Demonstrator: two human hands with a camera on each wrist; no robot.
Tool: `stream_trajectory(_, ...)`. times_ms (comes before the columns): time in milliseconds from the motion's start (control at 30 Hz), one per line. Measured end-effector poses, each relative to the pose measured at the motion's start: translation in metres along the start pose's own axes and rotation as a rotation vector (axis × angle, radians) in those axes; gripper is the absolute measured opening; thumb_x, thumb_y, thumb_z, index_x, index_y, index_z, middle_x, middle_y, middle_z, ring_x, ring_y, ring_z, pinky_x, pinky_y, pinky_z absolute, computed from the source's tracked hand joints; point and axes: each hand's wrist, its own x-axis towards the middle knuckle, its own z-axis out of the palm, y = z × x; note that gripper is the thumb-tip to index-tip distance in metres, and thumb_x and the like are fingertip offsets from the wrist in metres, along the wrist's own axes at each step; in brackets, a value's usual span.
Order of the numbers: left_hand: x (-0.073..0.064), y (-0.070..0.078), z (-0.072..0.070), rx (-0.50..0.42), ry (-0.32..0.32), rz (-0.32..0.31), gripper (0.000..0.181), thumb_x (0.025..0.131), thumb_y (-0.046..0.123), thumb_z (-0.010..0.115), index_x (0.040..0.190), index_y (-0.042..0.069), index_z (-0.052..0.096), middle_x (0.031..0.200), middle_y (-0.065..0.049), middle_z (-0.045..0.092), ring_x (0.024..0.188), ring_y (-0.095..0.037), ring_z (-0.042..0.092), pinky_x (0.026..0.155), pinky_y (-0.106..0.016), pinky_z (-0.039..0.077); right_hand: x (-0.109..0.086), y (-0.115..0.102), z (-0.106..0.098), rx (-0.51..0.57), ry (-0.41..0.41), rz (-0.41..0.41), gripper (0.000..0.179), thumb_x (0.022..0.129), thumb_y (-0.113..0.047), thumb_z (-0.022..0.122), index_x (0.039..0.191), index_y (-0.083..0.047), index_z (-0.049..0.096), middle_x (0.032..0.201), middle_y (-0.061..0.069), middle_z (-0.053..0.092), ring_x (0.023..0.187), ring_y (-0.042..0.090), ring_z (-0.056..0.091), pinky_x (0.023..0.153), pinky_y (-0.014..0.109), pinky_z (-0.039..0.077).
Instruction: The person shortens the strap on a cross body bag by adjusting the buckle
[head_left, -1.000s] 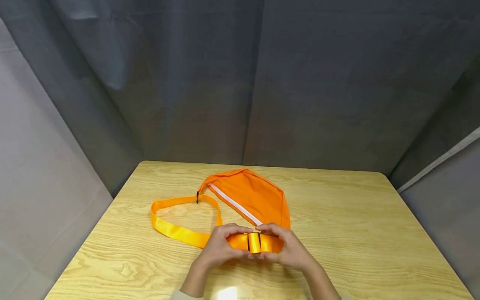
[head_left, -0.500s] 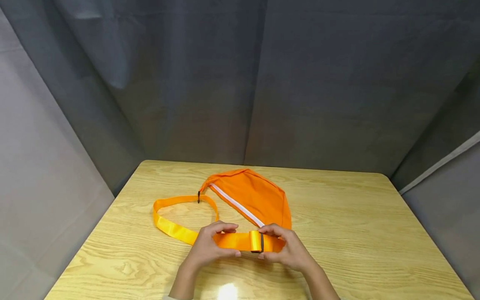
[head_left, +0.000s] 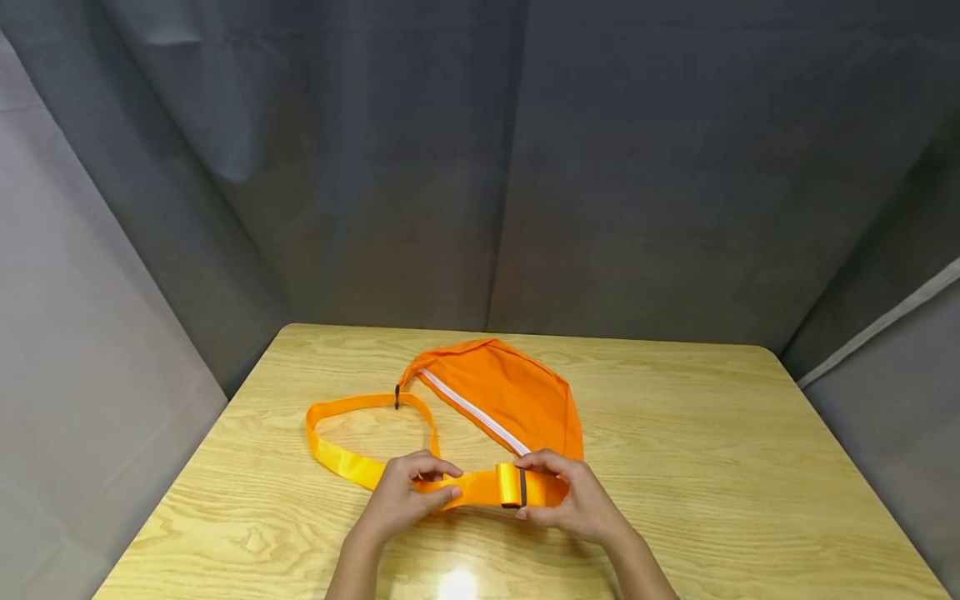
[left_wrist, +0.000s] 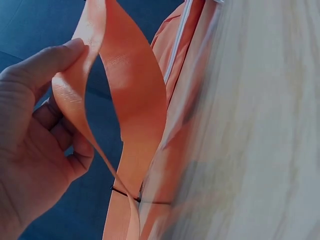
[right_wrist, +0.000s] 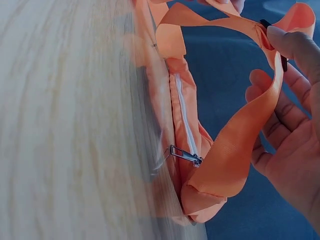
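An orange waist bag (head_left: pixel 510 387) with a white zipper (head_left: pixel 476 410) lies on the table, its yellow-orange strap (head_left: pixel 345 458) looped out to the left and front. My left hand (head_left: pixel 401 496) pinches the strap between thumb and fingers, left of the buckle. The right hand (head_left: pixel 573 492) holds the strap at the black slide buckle (head_left: pixel 522 486), thumb below and fingers above. In the right wrist view, the thumb presses by the buckle (right_wrist: pixel 265 24) and the strap hangs down to the bag's end, near the metal zipper pull (right_wrist: pixel 185 155). The left wrist view shows the strap (left_wrist: pixel 72 92) bent under the left thumb.
The wooden table (head_left: pixel 720 467) carries the bag near its middle. A small black ring (head_left: pixel 397 397) joins strap and bag at the left. Dark grey curtains (head_left: pixel 480 167) stand behind the table, with lighter panels (head_left: pixel 82 333) at the sides.
My left hand has moved left along the strap, away from the buckle, and now pinches it. The buckle has shifted slightly right within the right hand's hold; the bag stays put.
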Motion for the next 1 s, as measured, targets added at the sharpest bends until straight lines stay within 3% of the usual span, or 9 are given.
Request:
stream_trajectory(233,-0.004,0.000,-0.010,0.041,0.006,-0.006,0.014,0.077,0.022,0.077,0.091,0.022,0.074,0.085,0.010,0.065,0.081,-0.017,0.057,0.071,-0.029,0.048,-0.002,0.001,0.000,-0.019,0.010,-0.037,0.049,0.060,0.003,0.083,0.104,-0.003,0.063,0.099,0.002,0.065,0.086,0.020,0.061,0.075,0.034,0.050)
stream_trajectory(467,-0.005,-0.004,-0.017,0.057,0.027,0.035,0.013,0.077,0.016,0.076,0.090,0.018,0.074,0.082,0.008,0.064,0.078,-0.014,0.056,0.067,-0.028,0.048,-0.006,0.001,-0.004,-0.018,0.039,-0.006,0.048,0.059,0.003,0.084,0.103,-0.004,0.063,0.098,0.002,0.066,0.085,0.020,0.061,0.074,0.038,0.050)
stream_trajectory(633,0.000,-0.003,-0.010,0.009,0.003,0.025,0.017,0.076,0.005,0.076,0.092,0.009,0.073,0.081,-0.001,0.063,0.076,-0.020,0.055,0.068,-0.032,0.047,-0.006,-0.001,-0.005,-0.007,0.041,0.018,0.049,0.061,0.004,0.082,0.105,-0.005,0.063,0.100,0.001,0.066,0.086,0.022,0.061,0.075,0.040,0.049)
stream_trajectory(833,0.010,0.001,0.006,-0.027,-0.069,0.015,0.018,0.081,0.017,0.074,0.099,0.017,0.072,0.091,0.007,0.065,0.082,-0.015,0.058,0.073,-0.031,0.047,-0.004,-0.003,-0.004,0.020,0.041,-0.005,0.048,0.061,0.004,0.082,0.105,-0.004,0.064,0.102,0.003,0.065,0.087,0.021,0.061,0.075,0.037,0.049)
stream_trajectory(1000,0.013,0.007,0.012,-0.028,-0.085,0.042,0.015,0.083,0.021,0.072,0.097,0.019,0.072,0.092,0.009,0.066,0.083,-0.014,0.058,0.074,-0.031,0.048,-0.003,-0.001,-0.002,0.028,0.037,-0.024,0.047,0.061,0.004,0.083,0.104,-0.002,0.064,0.101,0.004,0.066,0.090,0.021,0.061,0.078,0.033,0.049)
